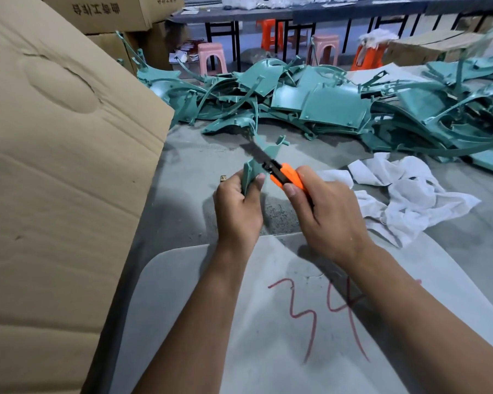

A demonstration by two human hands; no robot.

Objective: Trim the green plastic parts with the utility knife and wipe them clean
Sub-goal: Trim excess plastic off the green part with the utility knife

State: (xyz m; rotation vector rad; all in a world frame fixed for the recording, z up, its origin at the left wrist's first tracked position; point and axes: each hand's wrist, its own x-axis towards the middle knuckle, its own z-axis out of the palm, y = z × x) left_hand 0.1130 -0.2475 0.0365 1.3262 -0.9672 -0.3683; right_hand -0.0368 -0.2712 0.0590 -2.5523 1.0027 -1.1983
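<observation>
Left hand (237, 207) grips lower end of a green plastic part (258, 163), held upright. Right hand (323, 213) wraps the orange utility knife (279, 172); blade lies across the part just above the left fingers. White rags (404, 194) right of the grip. Beyond it, pile of green parts (325, 100).

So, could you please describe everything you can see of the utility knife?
The orange plastic utility knife has a black slider section and a long dark blade, extended and blurred. The right hand grips its handle, thumb on top. It points up and left, the blade lying across the small green plastic part held in the left hand.
</observation>
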